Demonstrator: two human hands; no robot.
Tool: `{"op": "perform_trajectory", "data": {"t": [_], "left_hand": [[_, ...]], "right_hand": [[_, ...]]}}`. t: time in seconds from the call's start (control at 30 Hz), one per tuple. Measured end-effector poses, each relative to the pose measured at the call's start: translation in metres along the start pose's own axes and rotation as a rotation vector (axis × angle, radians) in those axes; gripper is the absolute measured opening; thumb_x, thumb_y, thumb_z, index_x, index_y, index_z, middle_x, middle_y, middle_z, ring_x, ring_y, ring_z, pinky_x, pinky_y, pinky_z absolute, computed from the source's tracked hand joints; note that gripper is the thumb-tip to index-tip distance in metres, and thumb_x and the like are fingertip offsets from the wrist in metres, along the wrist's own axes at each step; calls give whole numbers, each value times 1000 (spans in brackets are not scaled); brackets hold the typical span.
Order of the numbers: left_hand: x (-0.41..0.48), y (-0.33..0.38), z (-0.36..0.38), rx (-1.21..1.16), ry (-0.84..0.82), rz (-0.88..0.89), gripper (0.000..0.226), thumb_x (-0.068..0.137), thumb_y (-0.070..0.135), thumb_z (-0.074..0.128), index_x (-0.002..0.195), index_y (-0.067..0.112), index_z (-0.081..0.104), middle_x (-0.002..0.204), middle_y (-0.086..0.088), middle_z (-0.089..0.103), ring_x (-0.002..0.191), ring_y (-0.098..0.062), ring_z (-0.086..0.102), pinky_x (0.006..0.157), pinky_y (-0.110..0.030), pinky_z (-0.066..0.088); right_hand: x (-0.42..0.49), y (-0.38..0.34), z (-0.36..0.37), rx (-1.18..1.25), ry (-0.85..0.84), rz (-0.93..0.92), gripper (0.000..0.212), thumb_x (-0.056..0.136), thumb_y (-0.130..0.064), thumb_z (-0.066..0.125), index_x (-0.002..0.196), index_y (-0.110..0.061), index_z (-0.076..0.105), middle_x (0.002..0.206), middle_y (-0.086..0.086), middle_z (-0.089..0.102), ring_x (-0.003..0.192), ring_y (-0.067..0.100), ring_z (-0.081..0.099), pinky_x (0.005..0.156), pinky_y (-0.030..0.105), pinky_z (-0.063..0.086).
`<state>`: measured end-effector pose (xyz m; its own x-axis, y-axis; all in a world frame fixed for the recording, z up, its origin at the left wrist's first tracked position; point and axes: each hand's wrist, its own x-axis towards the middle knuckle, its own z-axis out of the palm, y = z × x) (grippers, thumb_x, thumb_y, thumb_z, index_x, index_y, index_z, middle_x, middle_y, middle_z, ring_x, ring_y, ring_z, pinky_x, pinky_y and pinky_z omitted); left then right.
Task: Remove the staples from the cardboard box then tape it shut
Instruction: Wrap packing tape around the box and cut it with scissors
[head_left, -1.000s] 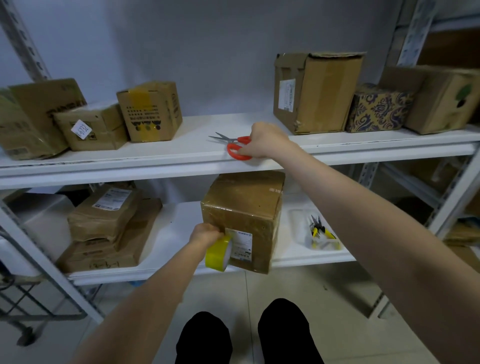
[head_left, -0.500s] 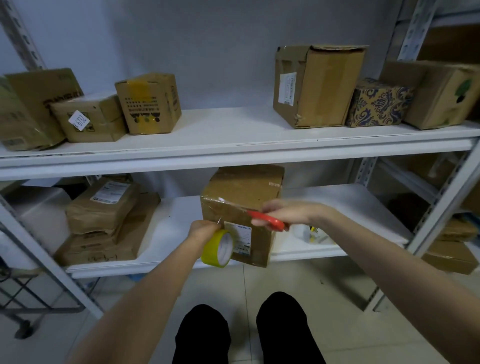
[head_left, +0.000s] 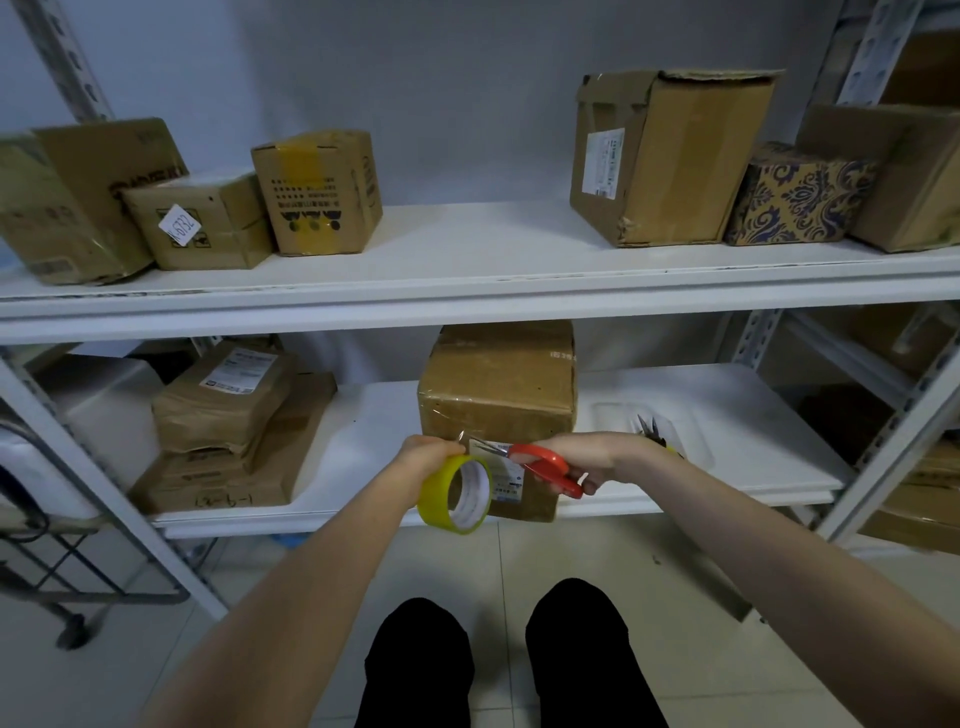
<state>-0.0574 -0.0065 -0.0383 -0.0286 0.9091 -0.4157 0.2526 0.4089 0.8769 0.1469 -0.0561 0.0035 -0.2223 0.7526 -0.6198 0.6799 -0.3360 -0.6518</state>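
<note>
Far L, low: wire cart (head_left: 36, 582) on the floor beside the rack. Upper shelf (head_left: 467, 249), L end: three brown boxes (head_left: 317, 192) close together. Below them, on the lower shelf (head_left: 737, 410), taped parcels (head_left: 228, 400) stacked w/ labels up. Centre: L hand (head_left: 428, 456) curled round the top of a yellow tape roll (head_left: 453, 493), roll hanging upright just in front of the shelf edge, open side facing R. Right behind it the cardboard box (head_left: 498, 384) sits mid lower shelf, at the front edge, clear tape shining on top & front face, white label on the front partly hidden. R of the roll: red-handled scissors (head_left: 545, 464), blades pointing L, tips right by the L fingers, in front of the box; can't tell how far the blades are parted. R hand (head_left: 579, 457) grips the handles, fingers curled round them. Behind the R wrist, clear tray (head_left: 691, 441) w/ pliers (head_left: 652, 428). Top R: tall box (head_left: 670, 161), patterned box (head_left: 800, 200) touching it.
</note>
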Motion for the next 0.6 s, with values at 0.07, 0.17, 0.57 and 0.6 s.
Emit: {"op": "perform_trajectory", "data": {"t": [0.07,0.17,0.57,0.6], "left_hand": [[1,-1,0,1,-15,-8,29,81,12,71,108,1,65,102,-18,66,90,-31,64,85,-37,53],[3,-3,-1,-9,-35,-26,30,80,14,72,107,3,65,105,-20,67,98,-35,65,91,-43,53],[0,1,-10,7,-128,-55,26,82,13,69,106,2,65,100,-18,68,87,-29,66,80,-37,55],[1,2,-11,28,-122,-58,29,82,15,70,108,3,65,102,-19,68,90,-30,66,81,-37,55]], "right_hand": [[4,-3,0,19,15,-12,34,89,-55,50,77,-23,52,66,0,48,58,13,38,54,22,28],[9,-6,0,10,19,-18,33,89,-53,51,75,-24,53,63,-2,47,56,12,37,53,23,27],[22,-10,-3,-31,31,-117,40,88,-51,57,58,-25,57,55,-5,48,49,8,39,49,20,26],[23,-9,-4,-28,32,-126,44,88,-52,58,52,-26,58,54,-5,49,48,7,40,49,19,26]]}}
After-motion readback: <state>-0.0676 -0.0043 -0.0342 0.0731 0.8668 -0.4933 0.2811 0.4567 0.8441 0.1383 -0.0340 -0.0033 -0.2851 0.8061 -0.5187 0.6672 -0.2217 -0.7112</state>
